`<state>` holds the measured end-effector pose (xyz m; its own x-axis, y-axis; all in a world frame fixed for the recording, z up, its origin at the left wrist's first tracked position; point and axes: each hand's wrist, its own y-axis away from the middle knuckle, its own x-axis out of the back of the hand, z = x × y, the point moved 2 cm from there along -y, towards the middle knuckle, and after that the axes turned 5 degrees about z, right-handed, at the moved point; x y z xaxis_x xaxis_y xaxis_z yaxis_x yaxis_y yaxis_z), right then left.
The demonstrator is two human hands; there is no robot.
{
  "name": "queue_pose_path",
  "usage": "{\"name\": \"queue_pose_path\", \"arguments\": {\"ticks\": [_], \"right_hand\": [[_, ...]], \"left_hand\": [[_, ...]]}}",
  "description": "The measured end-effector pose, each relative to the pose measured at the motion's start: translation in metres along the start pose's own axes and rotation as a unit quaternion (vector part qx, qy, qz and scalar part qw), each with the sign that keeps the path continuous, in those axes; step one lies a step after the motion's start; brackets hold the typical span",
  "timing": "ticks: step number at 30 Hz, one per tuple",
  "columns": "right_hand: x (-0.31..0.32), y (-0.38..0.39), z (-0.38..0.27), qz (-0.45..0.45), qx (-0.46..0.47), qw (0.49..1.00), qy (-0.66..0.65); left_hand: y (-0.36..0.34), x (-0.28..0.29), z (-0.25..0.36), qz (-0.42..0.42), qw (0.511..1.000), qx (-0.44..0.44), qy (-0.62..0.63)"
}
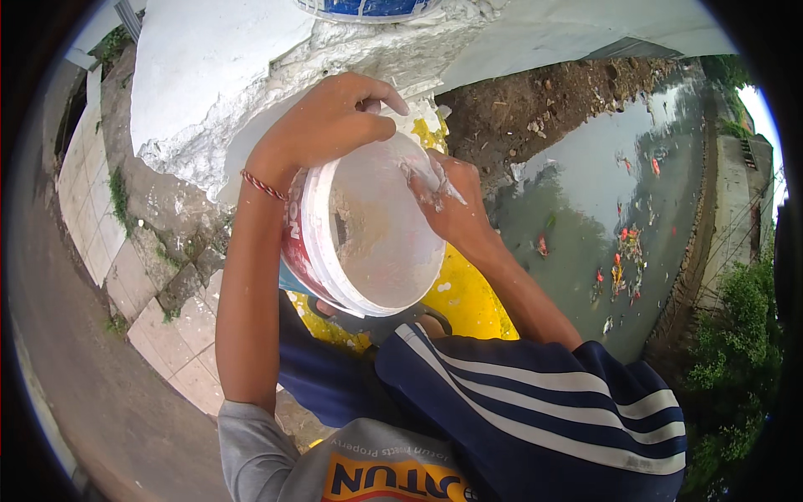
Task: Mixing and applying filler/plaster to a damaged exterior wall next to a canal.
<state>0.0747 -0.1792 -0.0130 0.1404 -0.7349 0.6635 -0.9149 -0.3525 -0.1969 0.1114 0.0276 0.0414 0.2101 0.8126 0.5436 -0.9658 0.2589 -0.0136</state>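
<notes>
A white-rimmed plastic bucket (312, 238) with a red and blue outside is tilted with its mouth toward me. Its inside is pale grey with brownish smears. My left hand (335, 121) curls over the far-left rim, the forearm running along the bucket's side. At the right rim is my right hand (456, 197), its closed fingers coated in wet white paste. Whether a small tool or lump sits in those fingers cannot be made out.
Broken white masonry (209, 92) lies beyond the bucket, with a blue container (368, 8) on it. Below is a yellow paint-spotted surface (468, 293). To the right, the ground drops to a canal (577, 201) with floating litter. Cracked paving (176, 335) borders a road on the left.
</notes>
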Motion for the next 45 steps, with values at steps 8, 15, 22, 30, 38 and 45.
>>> {"name": "queue_pose_path", "arguments": {"ticks": [8,15,22,30,38,45], "right_hand": [[-0.001,-0.003,0.003,0.006,-0.021,0.999,0.023],[0.000,-0.004,0.021,-0.026,0.006,0.999,0.037],[0.007,0.006,0.025,-0.036,-0.015,0.999,0.013],[0.005,0.009,0.031,-0.016,-0.007,1.000,0.014],[0.005,0.007,0.017,0.004,-0.011,1.000,-0.004],[-0.002,0.013,0.026,0.014,-0.037,0.999,0.023]], "left_hand": [[-0.015,-0.017,-0.021,-0.028,0.985,-0.045,0.162],[-0.021,-0.031,-0.030,-0.114,0.962,0.005,0.248],[-0.023,-0.043,-0.021,-0.120,0.969,-0.030,0.216],[-0.023,-0.045,-0.026,-0.128,0.965,-0.030,0.228],[-0.020,-0.046,-0.028,-0.115,0.967,-0.020,0.225],[-0.022,-0.053,-0.023,-0.117,0.972,-0.012,0.201]]}}
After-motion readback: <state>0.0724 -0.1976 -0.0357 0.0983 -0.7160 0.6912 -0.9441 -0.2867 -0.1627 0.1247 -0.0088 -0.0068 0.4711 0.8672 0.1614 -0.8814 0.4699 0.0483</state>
